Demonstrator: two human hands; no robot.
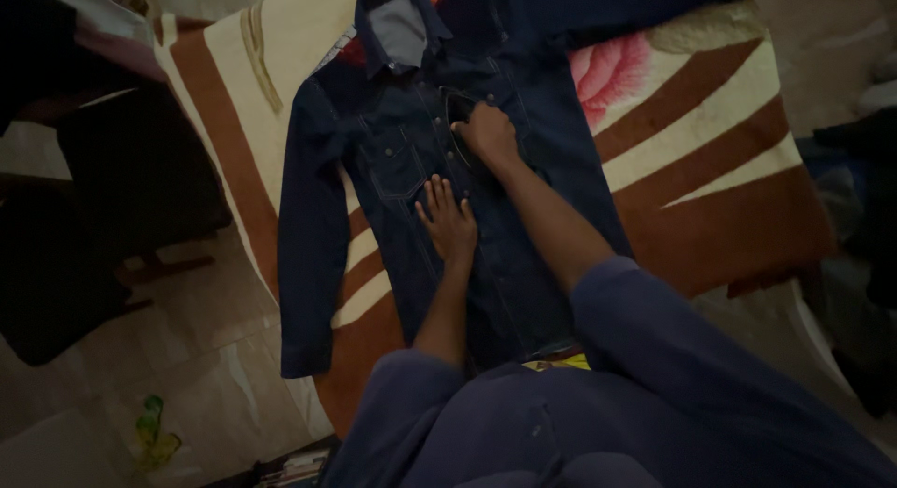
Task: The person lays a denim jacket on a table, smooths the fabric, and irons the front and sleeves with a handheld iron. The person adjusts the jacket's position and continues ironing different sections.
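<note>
Denim is the material here: a dark blue denim jacket (439, 179) lies flat, front side up, on a blanket (710, 170) with brown and cream stripes and a pink flower, and the collar points away from the person. In the head view, the left hand (448, 222) rests flat on the middle of the jacket, near the button line, with the fingers spread wide and the palm down; it holds nothing, it only presses the cloth. The right hand (486, 133) lies higher, at the chest pocket, with the fingers curled and narrow at the pocket opening; the picture is dim, so I cannot tell if the fingers grip the flap or are only tucked under it. One sleeve (304, 254) lies straight along the side of the body of the jacket, the other goes out of the picture at the top. I judge that this cloth is thick and rather heavy for a garment, half stiff, not slippery and not fragile, so it keeps a fold well but bends slowly at the seams. Good places to take hold seem to be the shoulders, the collar or the hem corners. A greenish object (154, 437) lies on the pale floor (121, 357), well apart from the jacket.
</note>
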